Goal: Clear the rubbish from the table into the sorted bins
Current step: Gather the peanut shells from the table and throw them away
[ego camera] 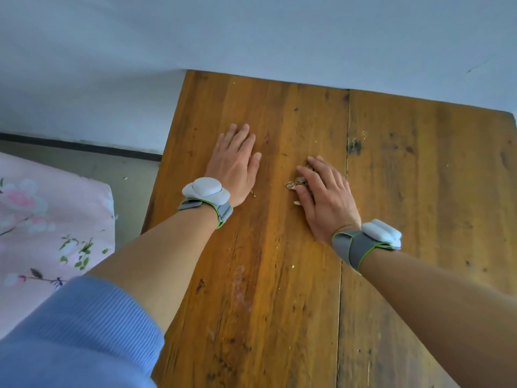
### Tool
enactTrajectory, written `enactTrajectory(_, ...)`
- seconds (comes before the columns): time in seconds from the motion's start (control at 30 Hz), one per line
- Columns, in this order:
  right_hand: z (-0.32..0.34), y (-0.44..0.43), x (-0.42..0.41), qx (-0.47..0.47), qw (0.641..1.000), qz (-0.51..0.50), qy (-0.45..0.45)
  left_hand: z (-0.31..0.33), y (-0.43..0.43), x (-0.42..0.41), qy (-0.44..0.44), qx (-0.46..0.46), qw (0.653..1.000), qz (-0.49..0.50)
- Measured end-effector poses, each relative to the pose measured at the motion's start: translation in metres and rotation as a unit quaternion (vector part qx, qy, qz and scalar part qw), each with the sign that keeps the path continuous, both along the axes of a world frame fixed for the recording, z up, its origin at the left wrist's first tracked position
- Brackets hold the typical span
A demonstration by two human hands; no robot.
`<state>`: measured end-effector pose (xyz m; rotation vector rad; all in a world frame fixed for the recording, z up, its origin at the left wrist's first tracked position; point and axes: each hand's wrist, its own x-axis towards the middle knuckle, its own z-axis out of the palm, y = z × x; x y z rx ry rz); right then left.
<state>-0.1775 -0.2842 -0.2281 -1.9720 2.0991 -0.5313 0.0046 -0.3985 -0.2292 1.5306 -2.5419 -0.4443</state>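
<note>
My left hand (236, 166) lies flat, fingers straight, on the wooden bench (425, 197) near its left edge. My right hand (327, 200), fingers loosely extended, rests against a small pile of seed shells (292, 184) mid-bench, gripping nothing.

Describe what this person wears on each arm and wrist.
Each wrist has a grey strap edged in green, topped by a white rounded pod: left strap, right strap. The left arm has a blue ribbed sleeve that leaves the forearm bare. No sleeve shows on the right.
</note>
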Motion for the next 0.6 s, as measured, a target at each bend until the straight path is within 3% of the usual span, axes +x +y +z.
enactTrajectory(0.43,0.004,0.004,0.001,0.013,1.0,0.021,0.006,-0.001,0.109,0.017,0.07,-0.086,0.994,0.006)
enactTrajectory(0.6,0.011,0.029,-0.001,0.034,0.996,0.084,0.023,0.007,0.121,0.027,0.044,-0.1,0.994,-0.017)
